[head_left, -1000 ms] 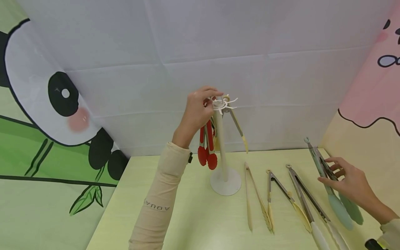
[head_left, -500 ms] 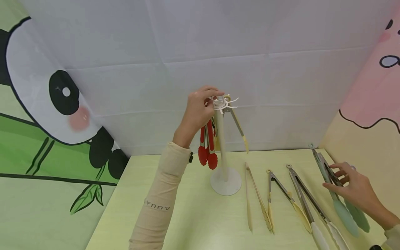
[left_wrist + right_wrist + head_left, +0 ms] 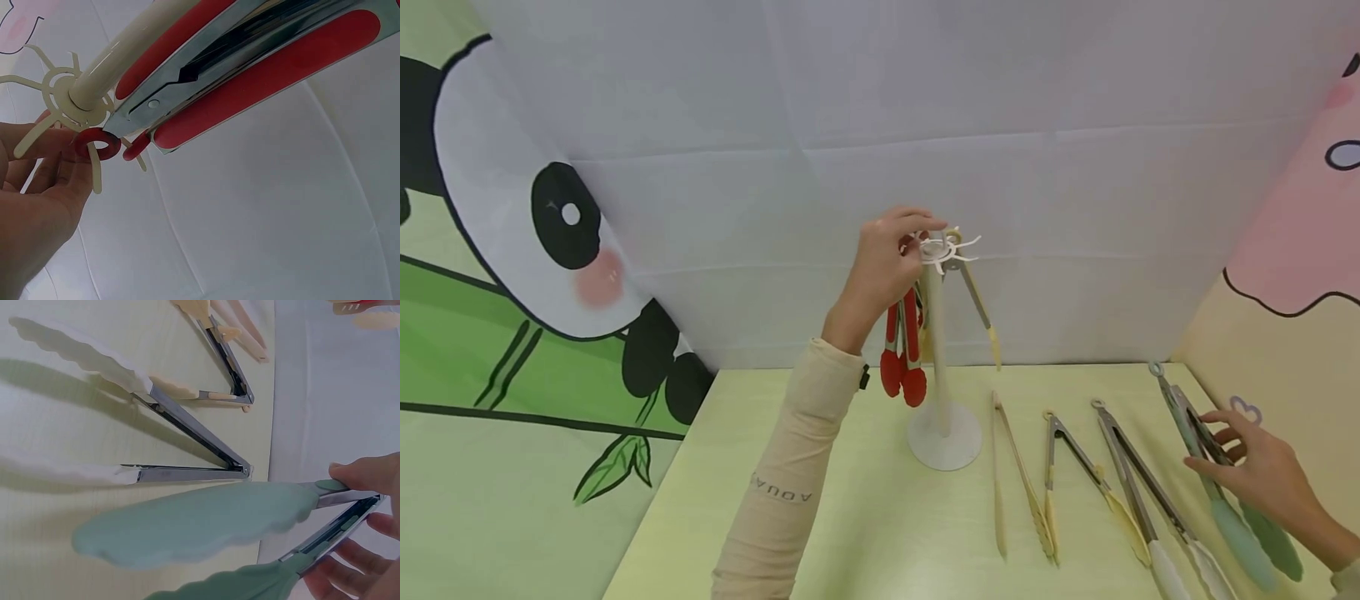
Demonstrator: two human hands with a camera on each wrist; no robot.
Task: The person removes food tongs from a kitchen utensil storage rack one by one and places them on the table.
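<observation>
At the top of a white hook rack (image 3: 944, 450), my left hand (image 3: 887, 258) pinches near the ring end of the red-tipped tongs (image 3: 913, 387). The left wrist view shows one rack hook passing through their red ring (image 3: 114, 144); the fingertips are partly hidden behind it. These tongs hang down beside the pole. My right hand (image 3: 1270, 471) holds the green tongs (image 3: 200, 522) at the right of the table, thumb on one arm and fingers at the other. Their two green heads are spread slightly apart.
Pale yellow tongs (image 3: 976, 300) hang behind the rack's pole. On the table (image 3: 760, 467) lie slim beige tongs (image 3: 1024, 479), yellow-tipped tongs (image 3: 1082, 458) and white-tipped tongs (image 3: 1138, 479), all spread. A white cloth wall (image 3: 880, 100) stands behind the table.
My right hand has shifted a little rightward and nearer with the green tongs. The left hand keeps its place at the rack top; the head view has turned slightly.
</observation>
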